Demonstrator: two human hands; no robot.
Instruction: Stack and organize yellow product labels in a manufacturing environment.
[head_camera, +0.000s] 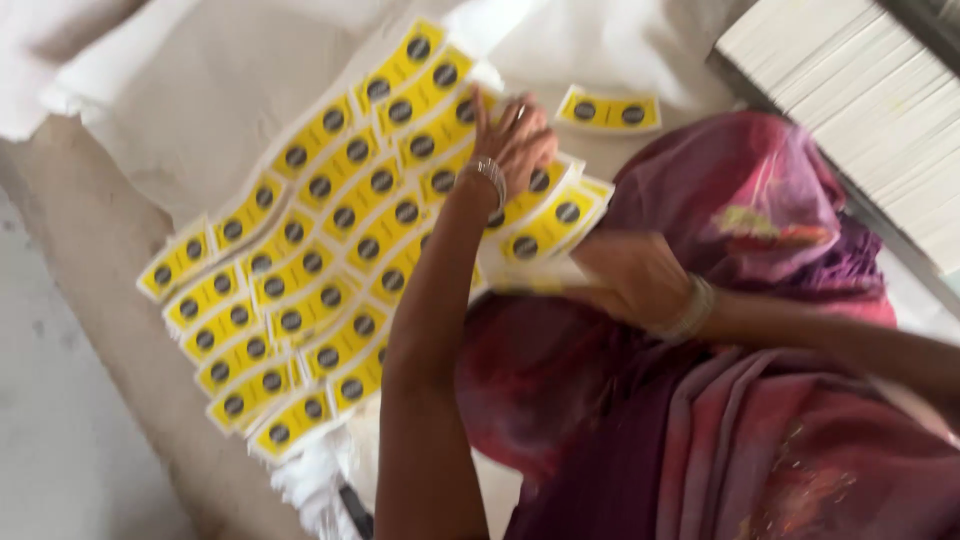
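Head view, looking down on a work surface covered by a pale cloth (200, 90). Rows of yellow rectangular labels (310, 270), each bearing two dark round marks, lie overlapping in diagonal bands across the cloth. The left hand (515, 140), a bangle at its wrist, rests flat with fingers spread on the upper end of the rows, pressing on the labels rather than gripping them. The right hand (630, 275) lies just beside the lower right edge of the rows, blurred; it appears to pinch a small stack of labels (545, 230), though the grasp cannot be told for certain. One separate label (608, 110) lies apart on the cloth. A stack of white sheets (850, 90) stands at upper right; a purple garment (720, 400) fills the foreground.
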